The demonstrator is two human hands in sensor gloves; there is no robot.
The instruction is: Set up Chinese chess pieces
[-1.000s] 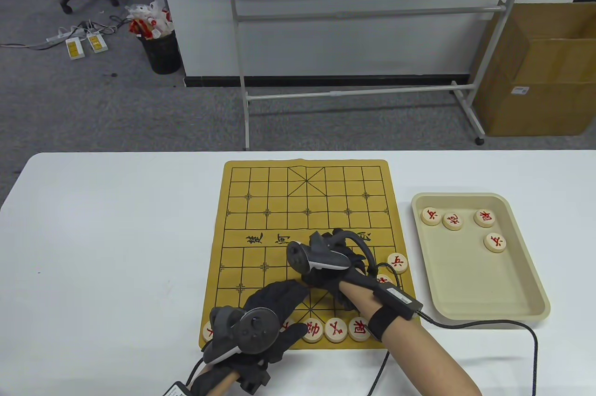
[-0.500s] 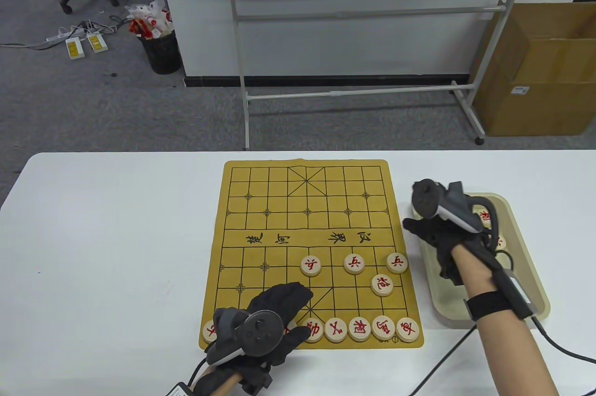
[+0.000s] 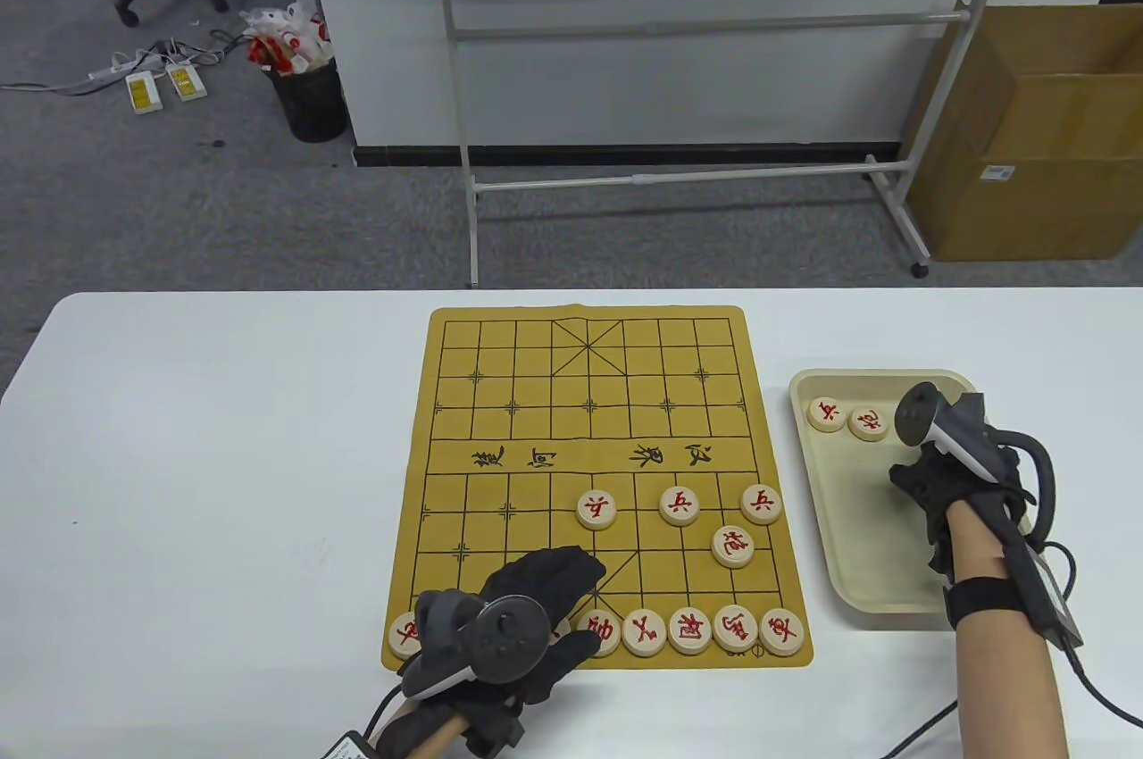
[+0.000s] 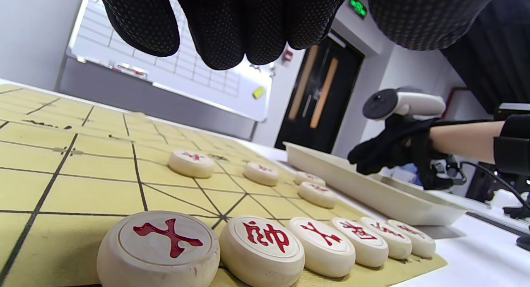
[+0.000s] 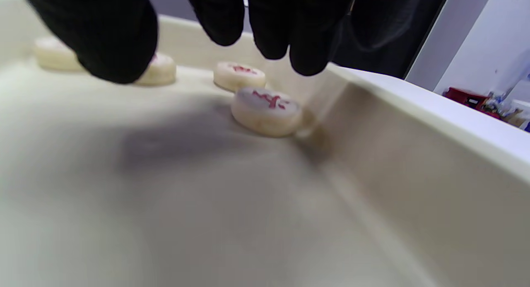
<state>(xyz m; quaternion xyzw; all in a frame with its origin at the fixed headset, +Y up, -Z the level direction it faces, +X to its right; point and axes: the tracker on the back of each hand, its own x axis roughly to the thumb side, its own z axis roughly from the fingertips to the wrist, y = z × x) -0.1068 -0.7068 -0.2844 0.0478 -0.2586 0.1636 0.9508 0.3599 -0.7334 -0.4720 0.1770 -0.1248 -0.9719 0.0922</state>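
The yellow board [image 3: 589,402] holds round wooden pieces with red characters. Three soldiers [image 3: 680,505] stand in one row, a cannon [image 3: 733,546] is nearer, and several pieces [image 3: 690,629] line the near edge. My left hand [image 3: 536,607] rests flat and empty on the board's near edge; its fingers [image 4: 248,30] hang over that row. My right hand [image 3: 924,482] is over the beige tray [image 3: 893,580], open and empty. Its fingers [image 5: 298,38] hover just above a soldier piece [image 5: 267,109] by the tray wall.
Two more pieces [image 3: 828,414] [image 3: 869,423] lie at the tray's far left corner. The right hand hides the others in the table view. Cables trail from both wrists off the table's near edge. A whiteboard stand [image 3: 696,179] is beyond the table.
My right hand has left the middle of the board, uncovering two soldiers there, and has moved right into the tray. My left hand has hardly moved.
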